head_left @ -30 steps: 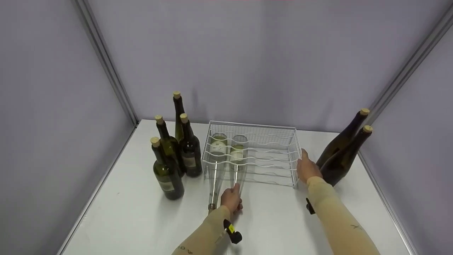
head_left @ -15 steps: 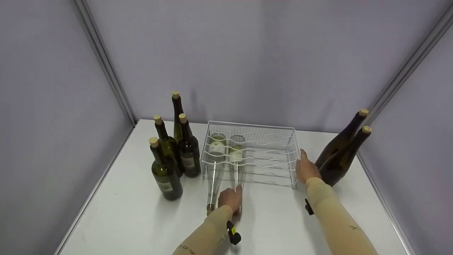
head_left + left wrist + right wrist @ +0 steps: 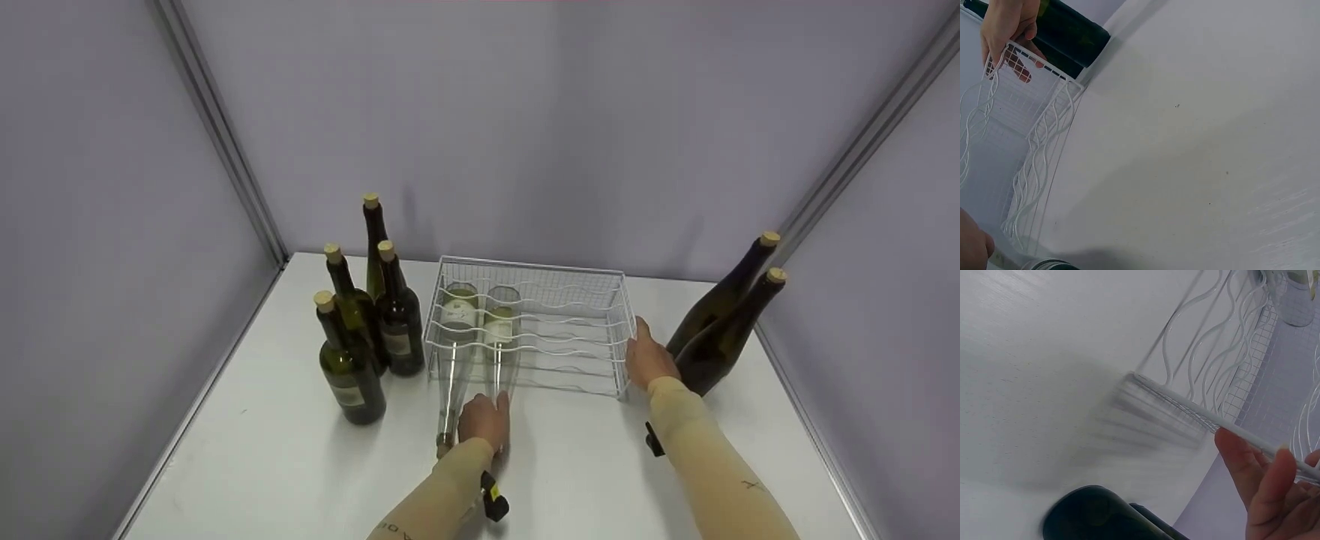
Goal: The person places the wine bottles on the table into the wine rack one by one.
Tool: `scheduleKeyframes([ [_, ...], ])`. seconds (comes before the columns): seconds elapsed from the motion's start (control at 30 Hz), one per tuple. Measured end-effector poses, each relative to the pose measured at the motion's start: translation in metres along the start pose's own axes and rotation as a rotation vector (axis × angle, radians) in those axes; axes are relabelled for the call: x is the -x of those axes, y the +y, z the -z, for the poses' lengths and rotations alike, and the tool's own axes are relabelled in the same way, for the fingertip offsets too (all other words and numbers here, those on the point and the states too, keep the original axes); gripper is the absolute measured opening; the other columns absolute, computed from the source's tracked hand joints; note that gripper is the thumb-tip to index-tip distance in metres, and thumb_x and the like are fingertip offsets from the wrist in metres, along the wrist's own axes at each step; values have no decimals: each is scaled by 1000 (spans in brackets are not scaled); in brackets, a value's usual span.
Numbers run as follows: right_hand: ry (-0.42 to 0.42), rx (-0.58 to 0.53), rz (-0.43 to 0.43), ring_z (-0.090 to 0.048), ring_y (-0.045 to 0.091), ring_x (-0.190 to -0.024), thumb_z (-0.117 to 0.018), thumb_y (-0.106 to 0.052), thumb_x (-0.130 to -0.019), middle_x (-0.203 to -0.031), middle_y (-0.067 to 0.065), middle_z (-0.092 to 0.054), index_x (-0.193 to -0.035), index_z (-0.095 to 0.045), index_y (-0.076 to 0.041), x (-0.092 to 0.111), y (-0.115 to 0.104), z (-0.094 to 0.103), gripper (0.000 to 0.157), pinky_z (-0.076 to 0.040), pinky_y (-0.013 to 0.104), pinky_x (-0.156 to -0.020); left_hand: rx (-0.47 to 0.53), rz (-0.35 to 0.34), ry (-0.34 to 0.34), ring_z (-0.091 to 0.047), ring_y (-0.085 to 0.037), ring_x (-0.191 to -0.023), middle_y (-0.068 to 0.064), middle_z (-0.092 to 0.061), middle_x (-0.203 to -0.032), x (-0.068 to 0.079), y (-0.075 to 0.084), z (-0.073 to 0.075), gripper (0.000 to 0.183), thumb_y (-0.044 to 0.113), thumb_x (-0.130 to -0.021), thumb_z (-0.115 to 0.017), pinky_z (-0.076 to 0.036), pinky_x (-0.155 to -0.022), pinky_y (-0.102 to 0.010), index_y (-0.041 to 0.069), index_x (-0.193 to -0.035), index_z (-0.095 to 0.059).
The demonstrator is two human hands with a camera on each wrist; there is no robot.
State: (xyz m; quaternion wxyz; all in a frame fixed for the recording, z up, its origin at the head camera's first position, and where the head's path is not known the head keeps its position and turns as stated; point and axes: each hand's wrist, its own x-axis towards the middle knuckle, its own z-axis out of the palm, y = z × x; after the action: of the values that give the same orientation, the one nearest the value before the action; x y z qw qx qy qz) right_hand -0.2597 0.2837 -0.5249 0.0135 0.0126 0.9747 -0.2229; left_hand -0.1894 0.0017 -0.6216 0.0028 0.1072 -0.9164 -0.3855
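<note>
- At work with two hands on a white wire bottle rack [image 3: 533, 265], set at the back edge of the white tabletop [image 3: 585, 465], roughly midway between its back corners.
- In the left hand [image 3: 484, 421], seemingly pinched at the neck: a slim clear glass bottle with a pale label [image 3: 500, 319]. Thumb lying along the glass, other fingers partly hidden.
- Laid lengthwise in the rack, second slot from the left end; base toward the tabletop's back edge, neck jutting toward the front edge.
- Just left of it, in the end slot: a stoppered clear glass bottle with a white label [image 3: 458, 309], lying nearly parallel, narrow gap between.
- Pinching the top rim at the rack's right end: right hand [image 3: 651, 360].
- Near the tabletop's right edge, just beyond the right hand: two tall corked dark brown glass bottles [image 3: 720, 352], upright.
- Toward the left edge, beside the rack: four corked dark green glass bottles [image 3: 352, 394], upright.
- Judged as seating the second bottle while bracing the rack. Best to hold the rim firm, ease straight back along the slot, and lower the neck softly, without clinking against its neighbour.
- Before letting go, check for a steady rest in the wire's dip. Mind the brown pair when drawing back the right hand.
</note>
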Motion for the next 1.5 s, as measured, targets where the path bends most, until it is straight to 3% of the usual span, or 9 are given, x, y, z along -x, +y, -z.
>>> scheduleKeyframes([
  [0.4, -2, -8, -18, -61, 45, -101, -31, -19, -104, -122, 34, -56, -151, -11, -4, -1, 0, -1, 53, -45, 57, -86, 75, 63, -22, -64, -35, -89, -18, -63, -98, 5, 5, 7, 53, 43, -97, -50, -50, -75, -48, -7, -115, -52],
  [0.57, -11, -21, -31, -58, 46, -108, -30, -21, -105, -128, 32, -52, -152, -10, -5, -1, 1, -3, 53, -43, 58, -90, 96, 45, -46, -63, -36, -95, -20, -63, -104, 13, 1, 9, 58, 42, -97, -52, -50, -79, -48, -10, -122, -49],
  [0.8, -32, -26, -36, -53, 47, -114, -29, -21, -105, -133, 33, -48, -152, -7, -4, 1, 2, -3, 55, -40, 59, -95, 12, -30, -103, -64, -36, -89, -19, -64, -96, 31, -8, 18, 51, 37, -96, -53, -51, -78, -48, -10, -117, -52],
  [1.0, -19, -20, -26, -56, 47, -110, -30, -20, -104, -128, 34, -51, -152, -8, -3, 0, 2, -2, 55, -41, 59, -93, 14, -78, -143, -64, -33, -79, -14, -64, -85, 42, -13, 26, 36, 29, -93, -58, -51, -71, -47, -6, -102, -58],
  [1.2, -7, -25, -27, -56, 47, -109, -31, -18, -104, -129, 33, -51, -152, -10, -4, 0, 2, -1, 54, -42, 59, -92, 54, -105, -144, -57, -21, -66, -5, -61, -74, 43, -18, 26, 19, 21, -92, -58, -47, -62, -42, 4, -84, -60],
  [1.5, -6, -29, -34, -56, 47, -109, -32, -18, -104, -128, 33, -52, -152, -10, -4, -1, 1, -3, 54, -42, 59, -92, 59, -97, -150, -59, -20, -69, -3, -60, -74, 43, -21, 25, 19, 24, -92, -60, -48, -65, -42, 6, -83, -60],
])
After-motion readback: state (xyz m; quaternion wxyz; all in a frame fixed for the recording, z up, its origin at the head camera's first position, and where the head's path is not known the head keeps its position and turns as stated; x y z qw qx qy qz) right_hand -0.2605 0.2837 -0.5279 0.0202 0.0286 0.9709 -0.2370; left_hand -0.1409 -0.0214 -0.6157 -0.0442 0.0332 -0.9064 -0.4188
